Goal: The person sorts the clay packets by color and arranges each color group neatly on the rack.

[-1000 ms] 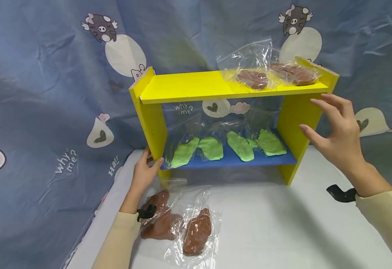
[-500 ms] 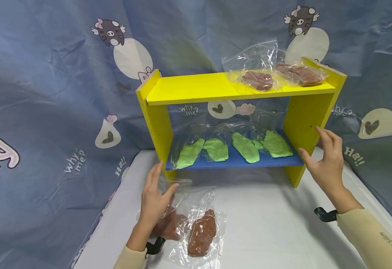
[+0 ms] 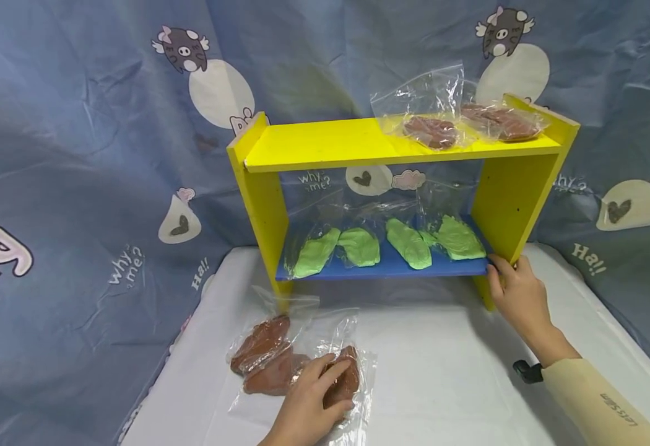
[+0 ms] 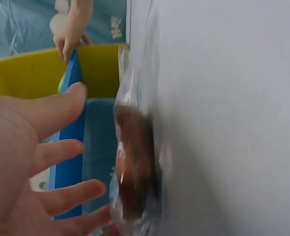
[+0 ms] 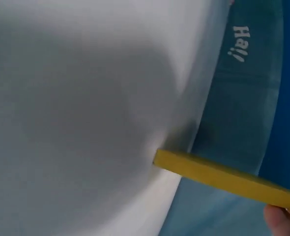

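Note:
My left hand [image 3: 308,402] hovers over a clear zip bag with a flat brown piece in it [image 3: 349,378] on the white table. In the left wrist view its fingers [image 4: 69,194] are spread beside the brown piece [image 4: 134,162], not closed round it. My right hand [image 3: 520,300] grips the right side panel of a small yellow shelf unit [image 3: 314,141] at the height of its blue lower board [image 3: 353,271]. In the right wrist view the fingertips [image 5: 277,220] press on the yellow panel [image 5: 228,178].
Two more bagged brown pieces [image 3: 269,371] lie overlapping at the left. Bagged brown pieces [image 3: 431,132] rest on the unit's top right. Several bagged light green pieces [image 3: 408,243] line the blue board. A blue printed cloth [image 3: 108,124] hangs behind the table [image 3: 431,371].
My left hand has left the unit's left panel and come forward and right, over the brown piece. My right hand has lowered from beside the top to the right panel and gripped it.

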A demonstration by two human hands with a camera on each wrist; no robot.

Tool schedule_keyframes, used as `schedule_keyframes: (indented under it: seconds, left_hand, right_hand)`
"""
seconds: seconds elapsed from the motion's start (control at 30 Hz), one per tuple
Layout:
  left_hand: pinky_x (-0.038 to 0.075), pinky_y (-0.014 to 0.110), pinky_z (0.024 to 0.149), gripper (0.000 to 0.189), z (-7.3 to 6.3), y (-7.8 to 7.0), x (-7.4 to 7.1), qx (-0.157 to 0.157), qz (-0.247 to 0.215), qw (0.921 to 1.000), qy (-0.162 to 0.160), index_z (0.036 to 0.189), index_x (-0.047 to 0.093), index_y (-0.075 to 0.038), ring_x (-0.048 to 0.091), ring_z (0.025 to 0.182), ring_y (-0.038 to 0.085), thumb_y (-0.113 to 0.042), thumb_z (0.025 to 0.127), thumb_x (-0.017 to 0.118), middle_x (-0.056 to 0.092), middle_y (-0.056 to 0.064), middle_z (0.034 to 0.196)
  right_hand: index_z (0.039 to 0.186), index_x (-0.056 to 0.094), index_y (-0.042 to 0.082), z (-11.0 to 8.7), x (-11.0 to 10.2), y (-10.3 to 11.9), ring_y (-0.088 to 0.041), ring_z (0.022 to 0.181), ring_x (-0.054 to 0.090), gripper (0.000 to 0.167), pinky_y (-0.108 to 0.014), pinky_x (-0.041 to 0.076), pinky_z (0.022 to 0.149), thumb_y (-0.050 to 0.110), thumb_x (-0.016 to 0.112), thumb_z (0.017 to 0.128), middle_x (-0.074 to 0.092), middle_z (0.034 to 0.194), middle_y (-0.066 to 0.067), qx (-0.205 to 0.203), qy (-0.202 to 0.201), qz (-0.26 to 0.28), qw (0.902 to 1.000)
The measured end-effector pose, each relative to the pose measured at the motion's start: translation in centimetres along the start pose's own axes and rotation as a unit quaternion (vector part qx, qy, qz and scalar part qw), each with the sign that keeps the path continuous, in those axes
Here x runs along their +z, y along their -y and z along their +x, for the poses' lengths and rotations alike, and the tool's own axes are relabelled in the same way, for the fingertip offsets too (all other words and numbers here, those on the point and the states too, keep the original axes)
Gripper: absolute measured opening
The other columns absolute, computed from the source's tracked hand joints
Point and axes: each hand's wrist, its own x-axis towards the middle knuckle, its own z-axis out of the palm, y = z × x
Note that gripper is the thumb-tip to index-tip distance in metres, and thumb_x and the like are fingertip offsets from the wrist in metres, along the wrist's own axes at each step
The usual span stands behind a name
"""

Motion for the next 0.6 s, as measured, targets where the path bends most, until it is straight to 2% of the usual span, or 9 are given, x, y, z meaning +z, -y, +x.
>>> schedule_keyframes:
  seconds: [0.13, 0.23, 0.3, 0.37, 0.43, 0.5, 0.53, 0.6]
  left_hand:
    - [0.049, 0.051, 0.097, 0.068, -0.09, -0.38, 0.36, 0.020, 0.022, 0.9993, 0.023, 0.144, 0.056, -0.025, 0.047, 0.131, 0.027, -0.043, 0.083, 0.081, 0.049, 0.005, 0.146]
    - [0.049, 0.052, 0.098, 0.065, -0.04, -0.48, 0.42, 0.019, 0.035, 0.9985, 0.038, 0.142, 0.059, -0.024, 0.045, 0.133, 0.028, -0.042, 0.083, 0.082, 0.048, 0.006, 0.147]
    - [0.047, 0.056, 0.099, 0.063, -0.01, -0.55, 0.51, 0.013, 0.040, 0.9983, 0.041, 0.140, 0.060, -0.024, 0.042, 0.136, 0.033, -0.041, 0.083, 0.082, 0.047, 0.008, 0.148]
    - [0.043, 0.062, 0.100, 0.062, -0.10, -0.56, 0.55, 0.009, 0.045, 0.9985, 0.031, 0.139, 0.061, -0.022, 0.040, 0.137, 0.039, -0.040, 0.083, 0.082, 0.047, 0.011, 0.147]
    - [0.039, 0.069, 0.100, 0.064, -0.24, -0.56, 0.57, -0.011, 0.041, 0.9988, 0.024, 0.139, 0.061, -0.021, 0.036, 0.139, 0.046, -0.040, 0.082, 0.082, 0.045, 0.016, 0.149]
    - [0.037, 0.074, 0.097, 0.066, -0.29, -0.60, 0.58, -0.029, 0.037, 0.9986, 0.022, 0.139, 0.060, -0.020, 0.033, 0.138, 0.052, -0.041, 0.081, 0.083, 0.043, 0.020, 0.150]
    - [0.037, 0.076, 0.095, 0.067, -0.31, -0.65, 0.57, -0.038, 0.031, 0.9984, 0.029, 0.140, 0.059, -0.020, 0.032, 0.138, 0.054, -0.042, 0.081, 0.082, 0.041, 0.021, 0.151]
    - [0.038, 0.078, 0.091, 0.069, -0.28, -0.88, 0.66, -0.052, 0.024, 0.9970, 0.051, 0.141, 0.058, -0.020, 0.029, 0.138, 0.058, -0.045, 0.081, 0.082, 0.039, 0.023, 0.152]
  right_hand:
    - [0.120, 0.068, 0.003, -0.48, -0.12, 0.09, -0.048, 0.091, 0.055, 0.033, -0.061, 0.047, 0.054, 0.021, 0.066, 0.093, 0.050, 0.120, -0.032, -0.024, -0.027, -0.015, 0.9992]
    - [0.122, 0.065, 0.000, -0.78, -0.39, 0.23, -0.054, 0.116, 0.046, 0.038, -0.063, 0.051, 0.070, 0.018, 0.066, 0.089, 0.038, 0.143, -0.033, -0.046, -0.037, -0.025, 0.9979]
    - [0.127, 0.061, 0.000, -0.90, -0.52, 0.32, -0.054, 0.123, 0.042, 0.043, -0.062, 0.051, 0.078, 0.015, 0.066, 0.087, 0.035, 0.148, -0.030, -0.049, -0.052, -0.025, 0.9971]
    - [0.127, 0.062, 0.000, -0.84, -0.56, 0.58, -0.053, 0.122, 0.044, 0.043, -0.061, 0.049, 0.085, 0.010, 0.065, 0.086, 0.039, 0.146, -0.028, -0.072, -0.085, -0.012, 0.9937]
    - [0.126, 0.065, 0.000, -0.75, -0.45, 0.79, -0.050, 0.116, 0.051, 0.039, -0.058, 0.051, 0.083, 0.009, 0.062, 0.088, 0.049, 0.138, -0.027, -0.124, -0.095, 0.003, 0.9878]
    - [0.123, 0.067, 0.000, -0.62, -0.32, 0.89, -0.049, 0.109, 0.056, 0.035, -0.058, 0.052, 0.080, 0.015, 0.056, 0.093, 0.057, 0.129, -0.027, -0.191, -0.077, -0.001, 0.9785]
    - [0.122, 0.068, -0.001, -0.56, -0.33, 0.93, -0.048, 0.106, 0.058, 0.035, -0.057, 0.053, 0.079, 0.017, 0.053, 0.096, 0.060, 0.125, -0.026, -0.219, -0.056, 0.003, 0.9740]
    - [0.124, 0.068, -0.002, -0.55, -0.38, 0.65, -0.044, 0.104, 0.061, 0.042, -0.057, 0.054, 0.075, 0.026, 0.044, 0.103, 0.062, 0.120, -0.025, -0.250, -0.004, 0.005, 0.9683]
